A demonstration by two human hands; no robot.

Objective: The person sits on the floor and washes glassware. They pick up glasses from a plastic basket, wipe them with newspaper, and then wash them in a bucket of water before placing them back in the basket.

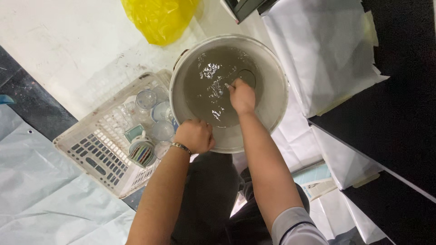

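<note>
Grey, cloudy water fills a large white bucket (272, 111) that stands on the floor between the person's knees. The right hand (241, 96) is dipped into the water near the middle of the bucket, its fingers curled down at the surface beside a round shape (247, 78) under the water, perhaps a dish or a lid; the murk hides whether the fingers actually hold it, so the grip cannot be told. The left hand (195, 135) is closed in a fist over the near rim of the bucket, gripping its edge, with a metal bracelet (181, 147) on the wrist.

Just left of the bucket and touching its side sits a white plastic basket (97, 159) with slotted walls. Inside it lie several clear glasses (146, 99) and cups, among them a cup with coloured stripes (142, 153) near the left wrist.

A yellow plastic bag (159, 18) lies on the pale floor beyond the bucket. White sheets (322, 50) cover the dark surface to the right, and a pale blue sheet (36, 190) spreads over the floor at the lower left.
</note>
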